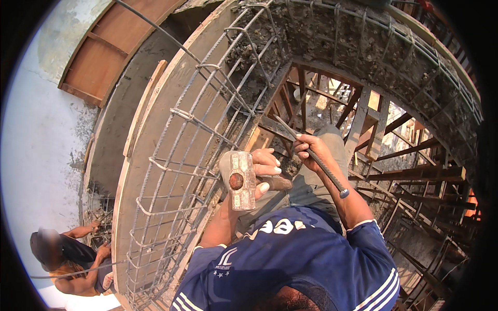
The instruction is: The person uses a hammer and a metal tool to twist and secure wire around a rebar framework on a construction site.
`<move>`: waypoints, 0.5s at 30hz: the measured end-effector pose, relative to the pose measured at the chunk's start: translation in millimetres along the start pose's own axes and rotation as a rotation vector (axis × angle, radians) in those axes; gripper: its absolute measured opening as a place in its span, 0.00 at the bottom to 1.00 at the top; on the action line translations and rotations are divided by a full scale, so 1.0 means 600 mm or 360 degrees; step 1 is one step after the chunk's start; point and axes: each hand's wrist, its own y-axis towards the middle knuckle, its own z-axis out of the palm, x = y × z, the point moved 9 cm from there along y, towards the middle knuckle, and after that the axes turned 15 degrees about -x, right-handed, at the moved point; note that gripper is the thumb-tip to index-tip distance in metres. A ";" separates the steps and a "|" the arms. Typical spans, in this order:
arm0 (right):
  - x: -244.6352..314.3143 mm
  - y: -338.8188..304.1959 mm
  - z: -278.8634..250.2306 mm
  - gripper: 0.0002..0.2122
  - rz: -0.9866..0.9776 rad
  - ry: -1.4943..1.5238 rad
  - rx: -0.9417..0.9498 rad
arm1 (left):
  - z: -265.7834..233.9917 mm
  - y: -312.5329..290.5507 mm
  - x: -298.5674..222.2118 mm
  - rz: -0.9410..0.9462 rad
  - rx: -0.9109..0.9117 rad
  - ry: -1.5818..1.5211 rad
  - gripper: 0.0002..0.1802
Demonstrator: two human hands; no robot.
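My left hand (265, 162) is closed around the wooden handle of a club hammer, just beside its head. The worn, pale metal hammer head (241, 197) faces up, and a short stretch of handle (277, 183) shows to the right of it. In my right hand (315, 150) is a long dark steel chisel (328, 172), gripped around its middle. Its struck end (344, 193) lies toward my right forearm, and the thin end points up and left toward the concrete edge. Hammer and chisel are apart.
A rebar cage (189, 116) runs along my left, beside a grey formwork board (155, 135). Rough concrete (358, 49) with rebar curves across the far side. Below on the right are wooden props and beams (415, 174) around a deep opening. Another person (78, 259) works at lower left.
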 end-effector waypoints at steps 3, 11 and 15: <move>-0.023 0.019 0.026 0.06 0.0066 0.0092 0.0052 | 0.047 -0.042 0.036 -0.0232 0.0130 -0.0010 0.35; -0.108 0.037 0.100 0.08 -0.0005 0.0122 -0.0220 | 0.085 -0.018 0.009 0.0264 0.0385 0.0495 0.37; -0.080 0.015 0.090 0.16 -0.0231 -0.0507 -0.0152 | 0.051 -0.002 0.013 0.0055 0.0102 0.0330 0.35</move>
